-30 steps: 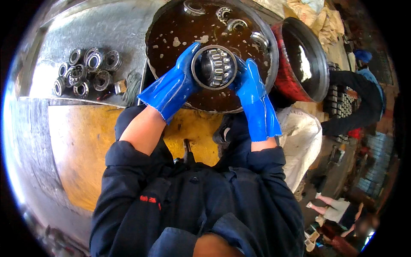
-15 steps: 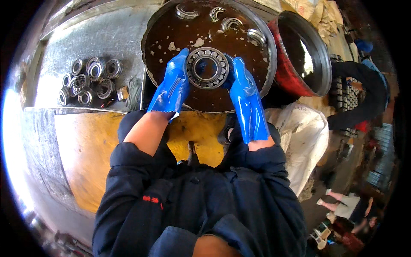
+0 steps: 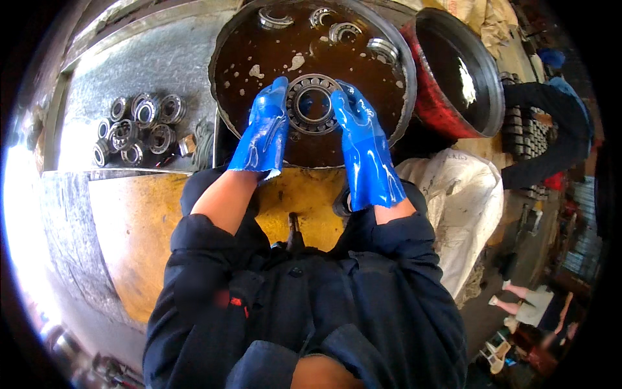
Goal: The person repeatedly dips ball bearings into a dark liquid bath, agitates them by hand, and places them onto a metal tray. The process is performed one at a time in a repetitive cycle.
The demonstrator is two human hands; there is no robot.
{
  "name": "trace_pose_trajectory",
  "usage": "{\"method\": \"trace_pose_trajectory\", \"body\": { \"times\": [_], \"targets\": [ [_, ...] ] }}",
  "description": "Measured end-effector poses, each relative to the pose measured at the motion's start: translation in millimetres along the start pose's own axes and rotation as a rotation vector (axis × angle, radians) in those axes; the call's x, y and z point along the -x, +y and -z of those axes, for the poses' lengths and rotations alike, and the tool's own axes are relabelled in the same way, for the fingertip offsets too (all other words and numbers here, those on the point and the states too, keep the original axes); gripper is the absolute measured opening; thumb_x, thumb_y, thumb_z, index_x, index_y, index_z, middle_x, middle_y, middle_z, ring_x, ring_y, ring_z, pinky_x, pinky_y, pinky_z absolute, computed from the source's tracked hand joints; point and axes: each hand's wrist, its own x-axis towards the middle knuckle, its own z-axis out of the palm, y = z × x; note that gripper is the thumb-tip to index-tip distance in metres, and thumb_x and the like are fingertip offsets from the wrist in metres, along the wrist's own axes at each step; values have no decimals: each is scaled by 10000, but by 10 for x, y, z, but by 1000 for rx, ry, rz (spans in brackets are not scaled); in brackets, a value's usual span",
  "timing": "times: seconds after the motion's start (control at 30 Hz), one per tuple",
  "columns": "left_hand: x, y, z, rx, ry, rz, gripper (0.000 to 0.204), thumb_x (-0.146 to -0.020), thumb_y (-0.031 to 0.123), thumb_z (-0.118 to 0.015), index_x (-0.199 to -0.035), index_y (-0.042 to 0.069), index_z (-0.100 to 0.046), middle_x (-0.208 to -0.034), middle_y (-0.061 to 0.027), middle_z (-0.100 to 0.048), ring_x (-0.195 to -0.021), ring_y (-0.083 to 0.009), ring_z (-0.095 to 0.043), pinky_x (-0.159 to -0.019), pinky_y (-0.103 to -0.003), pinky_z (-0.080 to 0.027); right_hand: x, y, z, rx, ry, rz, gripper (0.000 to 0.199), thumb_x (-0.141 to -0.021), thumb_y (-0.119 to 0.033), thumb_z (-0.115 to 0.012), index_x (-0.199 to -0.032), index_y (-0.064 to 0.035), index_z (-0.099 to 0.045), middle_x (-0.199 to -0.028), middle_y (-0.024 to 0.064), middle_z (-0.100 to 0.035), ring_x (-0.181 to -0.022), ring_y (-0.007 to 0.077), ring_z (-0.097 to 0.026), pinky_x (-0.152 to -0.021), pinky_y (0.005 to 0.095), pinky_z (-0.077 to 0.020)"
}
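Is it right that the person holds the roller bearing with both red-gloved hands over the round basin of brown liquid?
Not quite. The gloves are blue, not red; the head view shows this. The left hand and the right hand, both in blue gloves, hold the roller bearing between them over the round basin of brown liquid.

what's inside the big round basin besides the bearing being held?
The basin holds murky brown liquid. Several bearings poke out near the far rim. Anything fully submerged is hidden by the liquid.
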Motion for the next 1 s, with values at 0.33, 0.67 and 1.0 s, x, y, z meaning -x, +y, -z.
{"method": "trace_pose_trajectory", "body": {
  "times": [0.33,0.67,1.0],
  "targets": [
    [254,561,-103,241,-524,68,483,-960,304,-700,-1324,-1,-614,-1201,-107,-700,-1087,-175,-669,-962,-321,-528,-345,-263,122,60,-76,338,442,-973,-242,-700,-1354,-32,-619,-1180,71,-686,-1069,146,-620,-957,311,-502],
    [140,509,-154,-171,-461,-332,422,-958,298,-692,-1271,17,-662,-1186,-97,-711,-1065,-209,-678,-988,-342,-513,-422,-394,161,201,-183,566,452,-978,-342,-688,-1351,-91,-643,-1277,118,-681,-1185,204,-626,-1053,354,-491],
    [126,505,-215,-185,-477,-337,402,-966,291,-681,-1259,16,-670,-1174,-96,-715,-1055,-203,-675,-984,-339,-511,-383,-420,137,296,-198,493,413,-1000,-345,-648,-1352,-128,-650,-1323,134,-664,-1240,264,-621,-1099,393,-476]
  ]
}}
